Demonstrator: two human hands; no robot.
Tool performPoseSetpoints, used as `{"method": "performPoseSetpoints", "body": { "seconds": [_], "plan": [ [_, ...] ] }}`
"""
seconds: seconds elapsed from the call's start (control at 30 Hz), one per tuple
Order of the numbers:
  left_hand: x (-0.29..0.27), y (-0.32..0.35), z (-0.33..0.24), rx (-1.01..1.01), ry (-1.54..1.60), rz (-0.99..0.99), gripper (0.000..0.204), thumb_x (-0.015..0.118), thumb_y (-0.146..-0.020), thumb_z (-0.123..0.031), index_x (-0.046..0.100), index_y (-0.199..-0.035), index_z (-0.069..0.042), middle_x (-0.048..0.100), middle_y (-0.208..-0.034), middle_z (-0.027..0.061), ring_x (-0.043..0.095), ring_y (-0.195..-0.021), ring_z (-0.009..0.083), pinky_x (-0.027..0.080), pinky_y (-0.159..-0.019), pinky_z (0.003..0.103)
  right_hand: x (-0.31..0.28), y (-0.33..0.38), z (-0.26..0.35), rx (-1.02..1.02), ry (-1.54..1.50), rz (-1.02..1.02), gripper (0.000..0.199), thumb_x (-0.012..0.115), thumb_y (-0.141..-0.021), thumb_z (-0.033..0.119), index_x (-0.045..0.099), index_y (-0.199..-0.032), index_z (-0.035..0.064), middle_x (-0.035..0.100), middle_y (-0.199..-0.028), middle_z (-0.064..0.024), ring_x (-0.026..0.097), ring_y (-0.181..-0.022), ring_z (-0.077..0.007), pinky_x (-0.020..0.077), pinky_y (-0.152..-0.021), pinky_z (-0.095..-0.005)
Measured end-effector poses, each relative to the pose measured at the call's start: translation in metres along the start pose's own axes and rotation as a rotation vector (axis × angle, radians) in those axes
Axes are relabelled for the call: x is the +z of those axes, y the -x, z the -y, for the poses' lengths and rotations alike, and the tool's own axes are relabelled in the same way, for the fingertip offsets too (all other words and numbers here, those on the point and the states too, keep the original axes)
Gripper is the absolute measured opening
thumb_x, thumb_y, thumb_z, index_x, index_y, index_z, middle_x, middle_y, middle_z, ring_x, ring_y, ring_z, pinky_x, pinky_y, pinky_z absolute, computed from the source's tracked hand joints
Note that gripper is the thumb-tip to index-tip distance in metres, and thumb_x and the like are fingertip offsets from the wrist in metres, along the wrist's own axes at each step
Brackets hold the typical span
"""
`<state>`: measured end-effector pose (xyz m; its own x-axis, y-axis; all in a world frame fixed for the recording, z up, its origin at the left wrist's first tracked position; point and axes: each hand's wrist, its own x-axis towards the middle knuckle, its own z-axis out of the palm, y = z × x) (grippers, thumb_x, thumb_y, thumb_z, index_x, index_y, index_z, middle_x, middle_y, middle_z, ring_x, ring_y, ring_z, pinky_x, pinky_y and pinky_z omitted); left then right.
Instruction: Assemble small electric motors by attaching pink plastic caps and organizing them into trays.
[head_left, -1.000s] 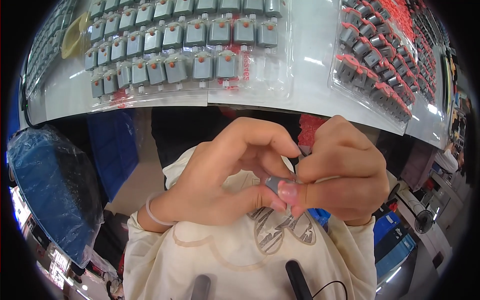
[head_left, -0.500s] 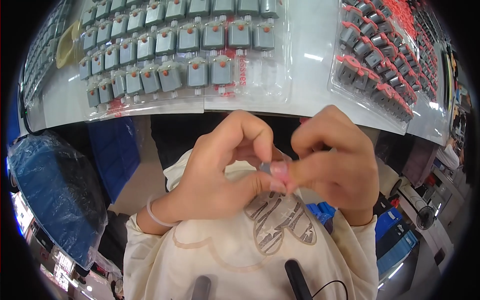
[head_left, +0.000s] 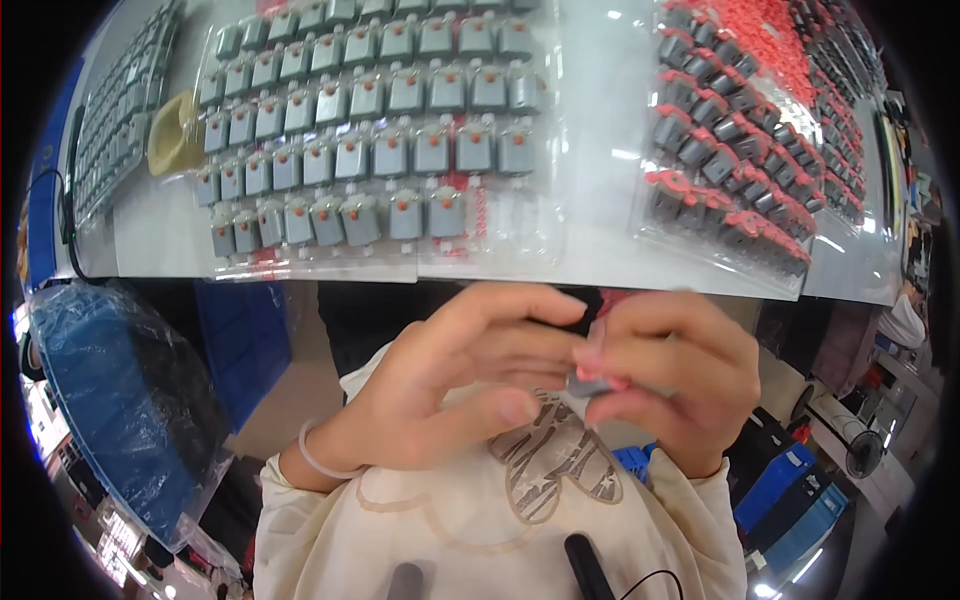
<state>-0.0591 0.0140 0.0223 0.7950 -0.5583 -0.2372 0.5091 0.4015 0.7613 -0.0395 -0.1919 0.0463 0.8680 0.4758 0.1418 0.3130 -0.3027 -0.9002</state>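
My right hand [head_left: 685, 365] pinches a small grey motor [head_left: 590, 386] with a red-pink plastic piece on it, in front of my chest and below the table's near edge. Its far side is hidden by my fingers. To the left of it, my left hand [head_left: 430, 400] has its fingers stretched out and thumb apart, with nothing held. The fingertips come close to the motor; whether they touch it I cannot tell. Beyond my hands, a clear plastic tray [head_left: 520, 225] bears rows of grey motors with orange dots.
At the right, another clear tray [head_left: 655, 238] carries motors with red pieces fitted. Loose red pieces [head_left: 765, 50] lie heaped behind. A yellowish ring [head_left: 160, 155] rests left of the motor rows. A plastic-wrapped blue object [head_left: 110, 400] stands at the lower left, a fan [head_left: 863, 455] at the far right.
My left hand has let go of the motor and spread its fingers. The motor stays in my right hand. The view has shifted, showing more of the table.
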Motion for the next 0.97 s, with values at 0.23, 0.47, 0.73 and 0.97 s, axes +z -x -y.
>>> {"method": "performPoseSetpoints", "body": {
  "seconds": [0.23, 0.47, 0.73, 0.97],
  "plan": [
    [-0.016, -0.011, -0.020, 0.521, -1.300, -0.286, 0.025, 0.060, -0.078, -0.004, 0.061, -0.103, 0.000, 0.056, -0.112, 0.0135, 0.057, -0.095, 0.0272, 0.043, -0.082, 0.034, -0.073, -0.001, -0.013, -0.283, 0.471, -0.363, 0.023, 0.065, -0.070, -0.006, 0.062, -0.092, 0.0002, 0.059, -0.088, -0.0113, 0.060, -0.075, -0.0188, 0.0484, -0.072, -0.0278],
    [-0.020, -0.009, 0.001, 0.540, -1.945, -0.612, 0.033, 0.066, -0.076, -0.022, 0.063, -0.107, -0.012, 0.052, -0.113, 0.0032, 0.046, -0.098, 0.0216, 0.033, -0.085, 0.034, -0.167, -0.055, -0.074, 0.104, 0.530, -0.469, 0.022, 0.065, -0.075, -0.002, 0.057, -0.095, 0.0021, 0.060, -0.086, -0.0031, 0.058, -0.079, -0.0100, 0.0463, -0.076, -0.0242],
    [-0.016, -0.013, 0.006, 0.499, -1.961, -0.617, 0.041, 0.064, -0.078, -0.029, 0.058, -0.113, -0.009, 0.052, -0.114, 0.0029, 0.043, -0.100, 0.0201, 0.027, -0.087, 0.034, -0.183, -0.080, -0.098, 0.268, 0.494, -0.215, 0.014, 0.065, -0.074, 0.004, 0.055, -0.083, 0.0007, 0.060, -0.080, -0.0027, 0.058, -0.075, -0.0091, 0.0457, -0.070, -0.0235],
    [-0.024, -0.017, 0.007, 0.522, -1.801, -0.626, 0.061, 0.071, -0.070, -0.030, 0.046, -0.123, -0.011, 0.052, -0.114, 0.0049, 0.043, -0.099, 0.0207, 0.026, -0.084, 0.036, -0.181, -0.080, -0.106, 0.240, 0.646, -0.164, 0.016, 0.065, -0.077, 0.011, 0.055, -0.088, 0.0040, 0.058, -0.080, -0.0031, 0.057, -0.079, -0.0124, 0.0451, -0.075, -0.0282]
  ]
}}
